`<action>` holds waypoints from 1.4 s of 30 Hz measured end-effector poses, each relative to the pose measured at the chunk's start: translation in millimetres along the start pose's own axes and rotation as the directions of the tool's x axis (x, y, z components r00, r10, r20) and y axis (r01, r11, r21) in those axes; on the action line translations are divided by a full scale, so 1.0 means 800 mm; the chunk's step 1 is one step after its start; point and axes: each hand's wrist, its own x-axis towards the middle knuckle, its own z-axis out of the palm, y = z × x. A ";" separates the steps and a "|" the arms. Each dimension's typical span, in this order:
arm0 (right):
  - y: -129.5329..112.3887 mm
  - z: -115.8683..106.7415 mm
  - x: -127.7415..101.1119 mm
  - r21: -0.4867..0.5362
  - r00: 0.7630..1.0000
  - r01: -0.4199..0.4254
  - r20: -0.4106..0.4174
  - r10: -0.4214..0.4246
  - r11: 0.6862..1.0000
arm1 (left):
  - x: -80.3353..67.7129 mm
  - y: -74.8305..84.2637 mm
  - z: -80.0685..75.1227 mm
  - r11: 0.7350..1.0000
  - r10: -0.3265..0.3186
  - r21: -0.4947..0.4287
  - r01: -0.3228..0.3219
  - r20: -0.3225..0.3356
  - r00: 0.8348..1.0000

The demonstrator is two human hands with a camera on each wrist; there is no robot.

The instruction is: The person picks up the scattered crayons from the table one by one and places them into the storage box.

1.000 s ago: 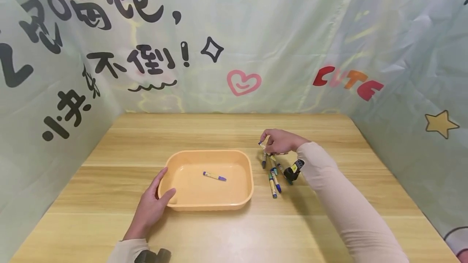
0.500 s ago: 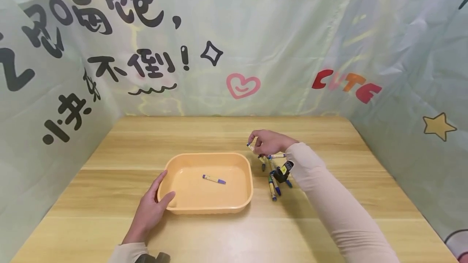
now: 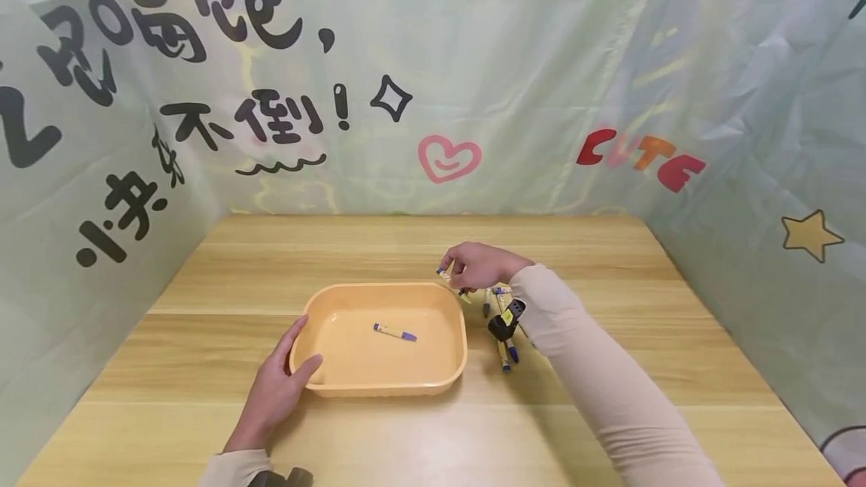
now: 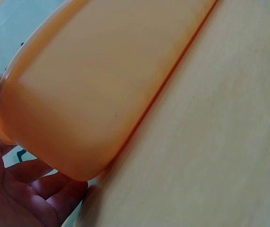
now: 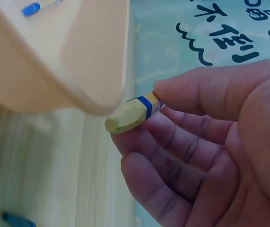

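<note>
An orange plastic tray (image 3: 318, 299) sits on the wooden table with one blue-capped crayon (image 3: 395, 332) lying in it. My left hand (image 3: 284, 382) holds the tray's near left corner, thumb over the rim; the left wrist view shows the tray wall (image 4: 101, 80) against my palm. My right hand (image 3: 473, 265) hovers just past the tray's far right corner and pinches a yellow crayon (image 5: 132, 113) between thumb and fingers. In the right wrist view the tray corner (image 5: 78, 56) is close beside the crayon's tip.
Several more crayons (image 3: 504, 352) lie on the table right of the tray, partly under my right wrist. Printed fabric walls (image 3: 433, 81) close in the table at the back and both sides. Bare wood runs along the front edge.
My right hand has carried the pinched crayon leftward, from above the loose crayons to the tray's far right corner. The left hand and tray have stayed put.
</note>
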 end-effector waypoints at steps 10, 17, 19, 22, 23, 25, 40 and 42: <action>-0.014 0.009 0.011 0.009 1.000 0.003 0.020 -0.003 1.000 | 0.001 0.002 0.000 1.000 0.019 -0.006 -0.019 0.012 1.000; -0.026 0.018 0.020 -0.014 0.999 0.023 0.043 -0.022 1.000 | 0.000 0.000 -0.001 1.000 0.012 0.021 -0.012 0.009 1.000; -0.030 0.021 0.022 -0.014 0.998 0.021 0.053 -0.020 1.000 | 0.000 -0.001 -0.002 0.999 0.010 0.033 -0.010 0.007 1.000; -0.034 0.028 0.026 -0.007 0.998 0.007 0.064 -0.006 1.000 | -0.001 -0.001 -0.003 0.999 0.008 0.033 -0.008 0.006 1.000; -0.036 0.030 0.027 -0.005 0.998 0.003 0.066 -0.003 1.000 | -0.001 -0.001 -0.003 0.999 0.006 0.032 -0.007 0.008 1.000; -0.038 0.034 0.030 -0.007 0.998 -0.003 0.069 0.003 1.000 | -0.001 -0.001 -0.004 1.000 0.004 0.031 -0.005 0.010 1.000; -0.045 0.057 0.042 -0.155 0.998 -0.025 0.058 0.034 0.988 | 0.001 0.000 -0.001 0.999 0.009 0.031 -0.010 0.016 1.000; -0.047 0.061 0.044 -0.185 0.998 -0.022 0.061 0.034 0.983 | 0.000 -0.001 -0.001 0.999 0.012 0.039 -0.012 0.012 1.000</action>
